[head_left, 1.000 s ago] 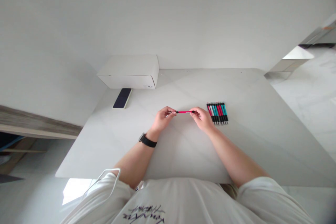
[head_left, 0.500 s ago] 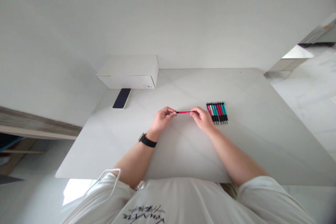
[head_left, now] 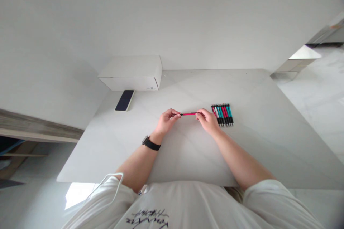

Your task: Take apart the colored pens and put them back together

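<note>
A red pen [head_left: 189, 114] with black ends is held level between my two hands, just over the table. My left hand [head_left: 167, 121], with a black watch on its wrist, pinches the pen's left end between thumb and fingers. At the other end, my right hand [head_left: 207, 120] grips it the same way, its fingers covering the tip. Close to the right hand lies a row of pens [head_left: 222, 115] side by side, in red, white and teal with black grips.
A white box [head_left: 131, 73] stands against the wall at the back left of the marble-patterned table [head_left: 188, 150]. In front of the box lies a phone [head_left: 125, 100], dark screen up. A white cable loop [head_left: 118, 186] hangs by my left sleeve.
Both hands stay in nearly the same place on the pen. The pen looks slightly turned, with a dark strip now showing along its upper edge near my right fingers.
</note>
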`<state>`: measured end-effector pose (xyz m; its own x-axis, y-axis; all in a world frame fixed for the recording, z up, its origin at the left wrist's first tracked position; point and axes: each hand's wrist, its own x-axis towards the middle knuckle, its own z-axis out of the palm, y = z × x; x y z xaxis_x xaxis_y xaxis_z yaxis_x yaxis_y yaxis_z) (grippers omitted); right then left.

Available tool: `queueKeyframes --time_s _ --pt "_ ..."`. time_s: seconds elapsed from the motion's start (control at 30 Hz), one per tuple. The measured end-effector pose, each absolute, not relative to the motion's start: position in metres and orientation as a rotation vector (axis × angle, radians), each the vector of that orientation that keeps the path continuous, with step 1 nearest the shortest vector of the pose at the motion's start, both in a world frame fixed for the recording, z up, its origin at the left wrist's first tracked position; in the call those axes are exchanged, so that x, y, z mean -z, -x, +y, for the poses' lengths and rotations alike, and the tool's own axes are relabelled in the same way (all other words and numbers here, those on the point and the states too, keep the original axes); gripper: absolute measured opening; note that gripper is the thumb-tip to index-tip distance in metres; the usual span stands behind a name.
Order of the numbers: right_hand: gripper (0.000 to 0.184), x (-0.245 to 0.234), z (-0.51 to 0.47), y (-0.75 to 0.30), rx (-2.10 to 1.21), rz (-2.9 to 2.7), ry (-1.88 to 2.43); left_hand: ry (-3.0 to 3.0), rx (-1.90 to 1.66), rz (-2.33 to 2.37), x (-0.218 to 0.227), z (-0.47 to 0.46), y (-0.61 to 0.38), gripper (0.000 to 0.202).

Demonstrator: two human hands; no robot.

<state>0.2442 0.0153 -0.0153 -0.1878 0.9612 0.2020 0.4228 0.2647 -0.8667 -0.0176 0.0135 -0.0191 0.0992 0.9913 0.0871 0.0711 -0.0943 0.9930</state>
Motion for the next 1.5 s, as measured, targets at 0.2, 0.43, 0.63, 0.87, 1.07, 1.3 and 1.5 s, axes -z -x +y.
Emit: queueKeyframes --time_s 0.2,0.43,0.63,0.87,1.07,1.3,1.5 --pt "0.024 0.0158 0.0184 -0.2434 -0.744 -1.781 1.177 -1.377 -1.166 1.136 0.0223 0.0162 0.0196 0.030" --pt "0.039 0.0149 0.0139 -0.2430 -0.822 -1.696 1.232 -1.389 -1.168 1.135 0.0250 0.0165 0.0195 0.031" --pt "0.030 0.0179 0.0156 -0.2440 -0.940 -1.715 1.255 -1.410 -1.158 1.150 0.0236 0.0155 0.0184 0.031" --pt "0.036 0.0156 0.0144 -0.2417 -0.875 -1.690 1.217 -1.388 -1.188 1.141 0.0218 0.0155 0.0187 0.031" --pt "0.034 0.0171 0.0164 -0.2430 -0.960 -1.704 1.273 -1.395 -1.186 1.156 0.0214 0.0150 0.0185 0.031" --pt "0.038 0.0163 0.0169 -0.2434 -0.909 -1.677 1.286 -1.371 -1.191 1.154 0.0227 0.0154 0.0186 0.033" --pt "0.045 0.0153 0.0168 -0.2440 -0.988 -1.707 1.302 -1.389 -1.179 1.184 0.0236 0.0154 0.0198 0.034"
